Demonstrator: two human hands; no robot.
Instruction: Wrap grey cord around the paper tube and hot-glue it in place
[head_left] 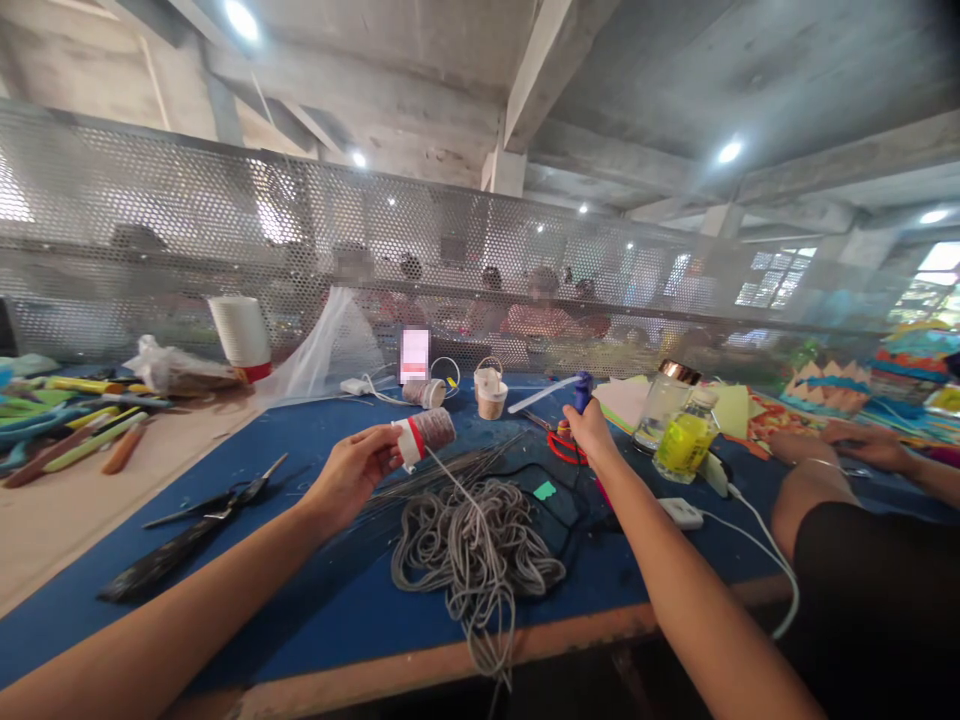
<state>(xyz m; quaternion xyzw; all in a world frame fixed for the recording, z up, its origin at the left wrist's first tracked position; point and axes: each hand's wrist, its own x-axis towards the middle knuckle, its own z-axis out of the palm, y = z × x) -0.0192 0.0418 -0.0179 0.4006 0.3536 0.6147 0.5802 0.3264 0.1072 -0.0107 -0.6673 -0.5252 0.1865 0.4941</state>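
My left hand [352, 475] is closed round a paper cup [424, 437] held on its side, partly wrapped in grey cord with a red band near the rim. The cord runs down from the cup to a loose grey pile [476, 555] on the blue table [315, 590]. My right hand [592, 430] is closed on a blue glue gun [581, 392] with a white glue stick [541, 394] jutting left. Thin metal wires [450, 470] lie under the cup.
Black scissors [225, 500] lie left, red scissors [566, 447] by my right hand. Wrapped cups [491, 392], a cup stack [240, 335], a glass jar [664, 405] and yellow bottle [686, 440] stand behind. A co-worker's arms [832, 470] rest at right. A mesh screen [225, 230] backs the table.
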